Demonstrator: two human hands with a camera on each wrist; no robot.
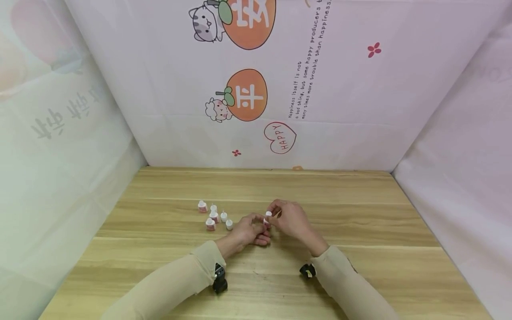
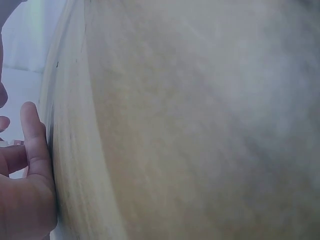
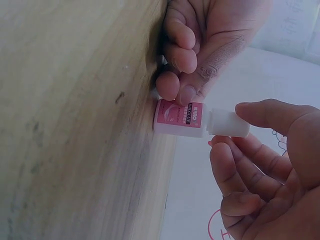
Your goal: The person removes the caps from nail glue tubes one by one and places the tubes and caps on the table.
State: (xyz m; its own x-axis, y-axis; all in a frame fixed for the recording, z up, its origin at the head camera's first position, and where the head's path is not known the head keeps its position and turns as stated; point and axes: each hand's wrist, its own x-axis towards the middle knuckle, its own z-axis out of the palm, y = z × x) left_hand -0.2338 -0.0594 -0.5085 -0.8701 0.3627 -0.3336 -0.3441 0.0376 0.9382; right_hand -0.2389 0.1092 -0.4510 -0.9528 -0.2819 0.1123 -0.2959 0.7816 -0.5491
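Note:
A small nail glue bottle [image 3: 182, 120] with a pink label stands upright on the wooden table, as seen in the right wrist view. My left hand [image 1: 249, 230] pinches its body between thumb and finger, low by the tabletop. On the bottle's neck sits a white cap [image 3: 230, 123], which my right hand [image 1: 294, 219] pinches between thumb and fingers. In the left wrist view, part of the left hand [image 2: 32, 195] shows at the left edge, and the bottle is mostly hidden there.
Left of the hands stand several small bottles with pink labels, among them a front bottle [image 1: 210, 225] and a back bottle [image 1: 202, 207]. Close by are white caps with thin tips, including one cap [image 1: 229, 225]. Printed cloth walls [image 1: 340, 133] border the table [image 1: 360, 209].

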